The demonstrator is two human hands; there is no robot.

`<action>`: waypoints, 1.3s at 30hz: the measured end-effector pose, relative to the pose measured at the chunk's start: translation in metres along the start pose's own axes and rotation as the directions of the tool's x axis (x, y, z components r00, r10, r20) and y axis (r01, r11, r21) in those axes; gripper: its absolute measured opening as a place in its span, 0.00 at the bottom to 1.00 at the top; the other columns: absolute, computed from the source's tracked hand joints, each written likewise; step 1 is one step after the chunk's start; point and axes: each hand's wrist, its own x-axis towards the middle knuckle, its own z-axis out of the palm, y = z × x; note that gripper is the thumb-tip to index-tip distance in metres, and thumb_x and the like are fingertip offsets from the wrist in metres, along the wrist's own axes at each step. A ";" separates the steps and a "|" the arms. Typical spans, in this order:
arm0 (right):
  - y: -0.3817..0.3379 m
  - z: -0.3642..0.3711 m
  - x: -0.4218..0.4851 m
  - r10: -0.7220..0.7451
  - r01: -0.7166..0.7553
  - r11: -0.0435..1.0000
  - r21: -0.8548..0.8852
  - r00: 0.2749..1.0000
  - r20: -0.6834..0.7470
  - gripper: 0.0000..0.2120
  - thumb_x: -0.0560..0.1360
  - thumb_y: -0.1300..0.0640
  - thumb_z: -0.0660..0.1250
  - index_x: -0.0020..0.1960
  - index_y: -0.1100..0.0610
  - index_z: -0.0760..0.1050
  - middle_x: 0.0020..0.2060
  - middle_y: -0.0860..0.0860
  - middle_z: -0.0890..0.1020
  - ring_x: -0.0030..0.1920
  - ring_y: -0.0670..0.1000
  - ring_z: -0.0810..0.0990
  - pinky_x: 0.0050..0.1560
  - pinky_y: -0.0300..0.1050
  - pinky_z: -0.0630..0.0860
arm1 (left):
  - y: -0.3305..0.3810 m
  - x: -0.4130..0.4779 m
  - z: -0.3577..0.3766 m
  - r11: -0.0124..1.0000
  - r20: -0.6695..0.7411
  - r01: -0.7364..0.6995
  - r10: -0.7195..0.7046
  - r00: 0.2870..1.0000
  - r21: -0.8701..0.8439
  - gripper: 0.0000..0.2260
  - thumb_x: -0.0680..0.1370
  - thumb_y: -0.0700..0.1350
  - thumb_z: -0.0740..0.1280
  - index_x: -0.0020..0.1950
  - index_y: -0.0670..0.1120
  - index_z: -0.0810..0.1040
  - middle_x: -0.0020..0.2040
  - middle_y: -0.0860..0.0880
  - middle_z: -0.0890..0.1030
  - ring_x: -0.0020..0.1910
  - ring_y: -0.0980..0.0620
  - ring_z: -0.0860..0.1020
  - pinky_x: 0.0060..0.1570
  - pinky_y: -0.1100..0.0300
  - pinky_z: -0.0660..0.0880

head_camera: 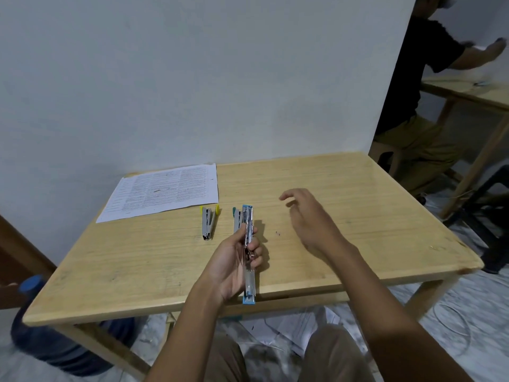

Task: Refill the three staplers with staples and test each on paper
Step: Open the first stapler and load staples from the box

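Head view: wooden table [344,188] against a pale wall [192,78]. Left hand [238,264] at approx 6 o'clock of the tabletop, fingers curled round a blue stapler [249,232] that's swung fully open, lengthwise. One half w/ blue end cap sticks out toward 12 o'clock, the other runs back past the palm to the near table edge, blue cap [248,299] overhanging it. Thumb on the left side of the metal body, fingertips [257,248] wrapped on the right. Right hand [308,216] at approx 3 o'clock of the stapler, above the table, palm down, fingers loosely spread & slightly bent, holding nothing.

Green stapler [236,220] lies on the table just behind/beside the blue one, mostly hidden; can't tell if they touch. Yellow stapler [208,223] at 9 o'clock of it, apart, lying flat, yellow ends toward 12. Printed paper sheets [165,191] at 11 o'clock, near the far left table corner, just beyond the yellow stapler.

Blue water jug [41,334] on the floor at 8 o'clock. Another person [418,92] sits at a 2nd table at 2 o'clock.
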 end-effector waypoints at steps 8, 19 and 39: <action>0.053 -0.023 0.005 0.328 -0.358 0.872 -0.333 0.933 -0.145 0.16 0.76 0.41 0.62 0.60 0.48 0.77 0.58 0.50 0.81 0.59 0.54 0.76 0.57 0.50 0.72 | 0.001 0.002 0.027 0.454 -0.167 -0.022 0.371 0.913 0.890 0.16 0.84 0.50 0.56 0.48 0.43 0.80 0.30 0.49 0.76 0.30 0.52 0.73 0.33 0.59 0.67; 0.054 -0.011 -0.004 0.285 -0.343 0.902 -0.262 0.929 -0.234 0.20 0.76 0.42 0.66 0.64 0.49 0.74 0.59 0.47 0.81 0.60 0.52 0.75 0.65 0.50 0.67 | -0.009 0.025 0.016 -0.383 0.114 0.139 0.567 0.815 0.913 0.18 0.84 0.51 0.51 0.49 0.41 0.75 0.49 0.40 0.80 0.48 0.39 0.77 0.46 0.49 0.71; 0.055 -0.016 -0.026 0.300 -0.387 0.857 -0.340 0.912 -0.282 0.21 0.72 0.32 0.64 0.55 0.46 0.77 0.61 0.48 0.74 0.64 0.52 0.68 0.71 0.50 0.60 | -0.037 0.045 0.058 -0.510 0.293 -0.044 0.418 0.860 0.859 0.23 0.79 0.59 0.59 0.69 0.48 0.70 0.63 0.46 0.65 0.62 0.45 0.63 0.59 0.50 0.59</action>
